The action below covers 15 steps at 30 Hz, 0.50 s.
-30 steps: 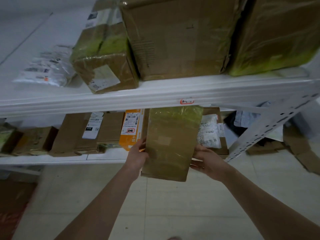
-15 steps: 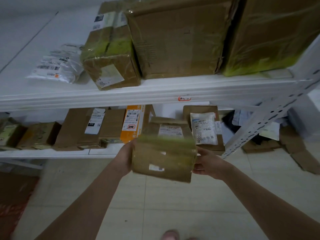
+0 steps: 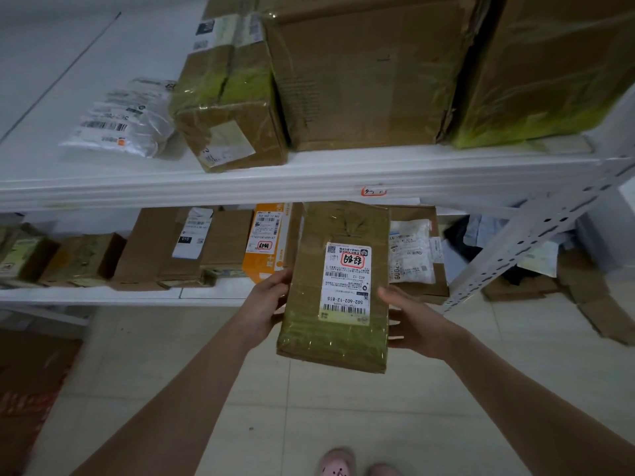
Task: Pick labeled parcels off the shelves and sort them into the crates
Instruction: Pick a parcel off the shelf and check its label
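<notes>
A flat cardboard parcel (image 3: 309,304) wrapped in clear tape is held in front of the lower shelf, its white label with a red stamp facing me, upside down. My left hand (image 3: 266,305) grips its left edge. My right hand (image 3: 412,321) holds its right edge, thumb on the front and fingers behind. No crate is in view.
The upper shelf (image 3: 309,176) carries three large taped boxes and a white poly bag (image 3: 120,121). On the lower shelf (image 3: 137,293) stand several brown boxes, an orange box (image 3: 268,242) and a white bag. Flattened cardboard (image 3: 601,304) lies on the tiled floor at right. My feet show at the bottom edge.
The parcel was turned over in both hands, from its plain taped side through an edge-on tilt to its label side facing me. Both hands stayed on its edges.
</notes>
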Each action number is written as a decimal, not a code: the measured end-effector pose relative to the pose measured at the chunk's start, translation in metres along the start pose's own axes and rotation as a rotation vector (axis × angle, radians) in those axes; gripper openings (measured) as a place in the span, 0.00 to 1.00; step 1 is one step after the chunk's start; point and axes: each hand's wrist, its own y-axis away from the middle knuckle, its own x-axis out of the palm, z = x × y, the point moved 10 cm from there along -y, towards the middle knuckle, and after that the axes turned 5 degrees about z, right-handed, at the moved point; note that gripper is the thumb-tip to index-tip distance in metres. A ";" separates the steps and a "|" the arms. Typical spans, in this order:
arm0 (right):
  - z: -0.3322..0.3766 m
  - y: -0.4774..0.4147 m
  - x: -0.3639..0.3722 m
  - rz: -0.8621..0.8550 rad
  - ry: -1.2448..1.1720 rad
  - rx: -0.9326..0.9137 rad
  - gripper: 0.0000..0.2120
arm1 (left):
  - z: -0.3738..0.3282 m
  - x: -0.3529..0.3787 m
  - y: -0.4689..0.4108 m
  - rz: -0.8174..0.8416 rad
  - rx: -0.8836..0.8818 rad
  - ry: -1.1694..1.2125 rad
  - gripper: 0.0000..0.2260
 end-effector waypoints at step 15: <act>0.009 -0.008 0.035 -0.311 -0.452 -0.141 0.21 | 0.075 0.029 0.022 0.074 -0.302 0.206 0.41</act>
